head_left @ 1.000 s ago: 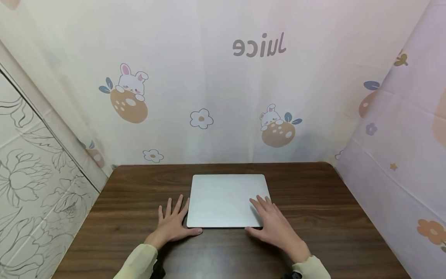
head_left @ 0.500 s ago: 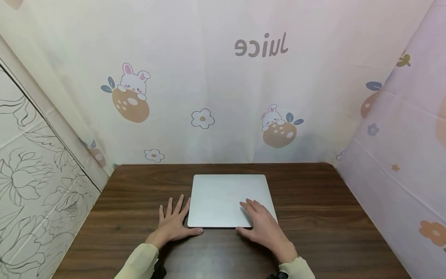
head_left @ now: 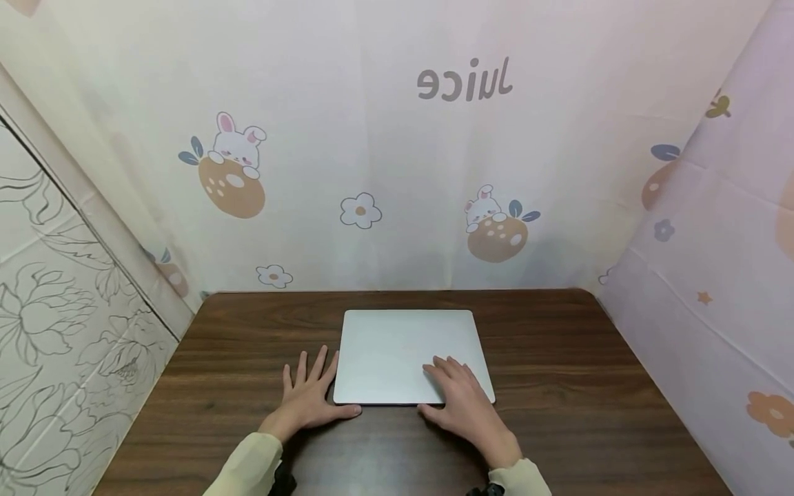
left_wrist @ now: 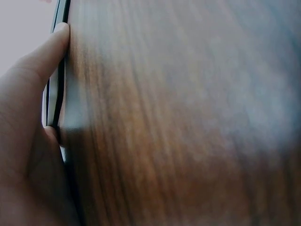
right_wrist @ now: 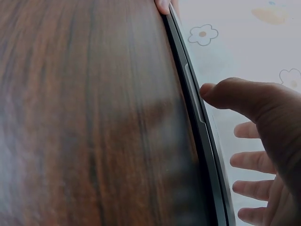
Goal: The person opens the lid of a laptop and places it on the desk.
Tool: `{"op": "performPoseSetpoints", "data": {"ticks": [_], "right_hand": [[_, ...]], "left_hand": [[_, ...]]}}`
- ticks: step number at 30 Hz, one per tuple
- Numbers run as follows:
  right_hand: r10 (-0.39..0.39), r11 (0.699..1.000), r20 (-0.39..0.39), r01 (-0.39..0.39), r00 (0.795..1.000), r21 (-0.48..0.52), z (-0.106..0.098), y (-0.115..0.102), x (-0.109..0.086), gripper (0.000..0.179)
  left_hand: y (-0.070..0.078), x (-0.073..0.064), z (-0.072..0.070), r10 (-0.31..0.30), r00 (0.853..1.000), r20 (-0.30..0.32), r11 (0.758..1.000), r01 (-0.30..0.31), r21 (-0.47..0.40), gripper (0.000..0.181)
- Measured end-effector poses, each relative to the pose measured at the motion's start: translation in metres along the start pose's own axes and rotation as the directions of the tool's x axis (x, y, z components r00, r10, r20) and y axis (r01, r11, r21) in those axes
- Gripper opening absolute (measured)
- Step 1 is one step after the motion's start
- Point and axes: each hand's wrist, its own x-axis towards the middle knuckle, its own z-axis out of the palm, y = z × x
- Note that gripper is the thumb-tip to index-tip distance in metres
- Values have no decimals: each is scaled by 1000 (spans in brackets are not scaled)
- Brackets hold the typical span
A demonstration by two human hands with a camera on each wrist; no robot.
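Observation:
A closed silver laptop [head_left: 391, 351] lies flat on the wooden table, its front edge toward me. My left hand [head_left: 305, 405] rests spread at its front left corner: the fingers lie beside the left side and the thumb is along the front edge. My right hand [head_left: 464, 403] reaches over the right part of the lid with loosely extended fingers. In the right wrist view, the thumb tip [right_wrist: 207, 89] is right at the lid's edge, beside the opening notch [right_wrist: 194, 92]. The left wrist view shows the left thumb [left_wrist: 59, 40] against the laptop's front edge.
The dark wood table [head_left: 577, 386] reaches back to a pale printed curtain [head_left: 397, 138] with rabbits, flowers and mirrored lettering. More printed cloth [head_left: 713, 262] hangs along the right side. At the left is a panel [head_left: 56, 310] with line-drawn flowers.
My right hand has slid left along the laptop's front edge, from its right corner to nearer the middle. The left hand and the laptop stay in place.

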Motion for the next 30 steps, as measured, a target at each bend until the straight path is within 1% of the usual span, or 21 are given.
{"op": "performPoseSetpoints", "data": {"ticks": [3, 9, 13, 15, 17, 23, 29, 30], "right_hand": [[-7, 1000, -2, 7, 1000, -11, 2, 0, 0, 65], [-4, 1000, 7, 4, 1000, -8, 5, -2, 0, 59], [-7, 1000, -6, 7, 1000, -17, 7, -2, 1, 57], [-9, 1000, -13, 9, 1000, -22, 8, -2, 1, 56], [-11, 1000, -17, 10, 1000, -27, 8, -1, 2, 56], [-21, 999, -21, 20, 1000, -44, 8, 2, 3, 54], [-59, 997, -48, 56, 997, -47, 5, 4, 2, 50], [-67, 997, -53, 64, 996, -48, 5, 5, 2, 49]], "left_hand": [[0, 0, -1, -11, 1000, 12, 1000, 10, 15, 127], [-5, 2, 3, -4, 1000, -5, 1000, 4, 2, 128], [-10, 5, 9, -4, 1000, -18, 1000, 5, 23, 130], [-11, 6, 9, 0, 999, -32, 1000, 1, 21, 131], [-10, 6, 8, 3, 999, -40, 1000, -2, 18, 131], [-6, 3, 2, 10, 1000, -25, 1000, -10, -7, 129], [-2, 0, -1, 2, 1000, -3, 1000, -2, -12, 128], [-2, 0, -1, 5, 1000, -8, 1000, -5, -15, 128]]}}
